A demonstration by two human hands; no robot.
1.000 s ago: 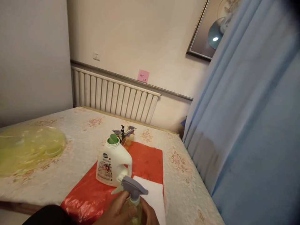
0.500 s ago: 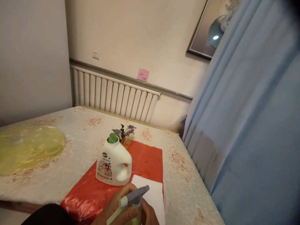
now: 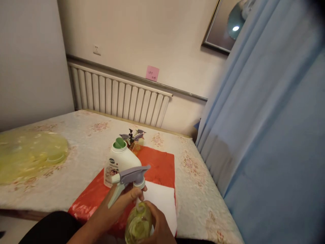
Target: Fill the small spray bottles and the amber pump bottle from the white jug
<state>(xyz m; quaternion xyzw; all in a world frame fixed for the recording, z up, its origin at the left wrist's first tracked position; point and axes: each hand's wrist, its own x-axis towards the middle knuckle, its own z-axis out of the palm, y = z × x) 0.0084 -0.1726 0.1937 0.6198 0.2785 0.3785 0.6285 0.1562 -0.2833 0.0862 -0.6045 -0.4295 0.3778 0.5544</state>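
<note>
My left hand [image 3: 124, 201] is closed around the neck of a grey and white trigger sprayer head [image 3: 133, 174], lifted just above a small bottle. That clear yellow-green bottle [image 3: 138, 225] is gripped by my right hand [image 3: 161, 223], its narrow mouth uncovered and facing up. Whether a dip tube still reaches into the bottle I cannot make out. Behind the sprayer head stands a white detergent jug [image 3: 124, 157] with a green spout in its neck, partly covered from view. Both hands are over a red plastic sheet [image 3: 159, 166] and a white pad [image 3: 162, 203].
Beyond the jug are several more spray bottles [image 3: 134, 139], bunched together. A crumpled yellow transparent plastic sheet [image 3: 33, 152] lies to the left on the flowered bed cover [image 3: 83, 142]. A blue curtain [image 3: 254, 118] hangs at the right, and a radiator [image 3: 116, 93] runs along the wall.
The sprayer head has come off the bottle and risen in my left hand. The bottle, now tilted with its mouth showing, stays in my right hand. The view has dipped slightly.
</note>
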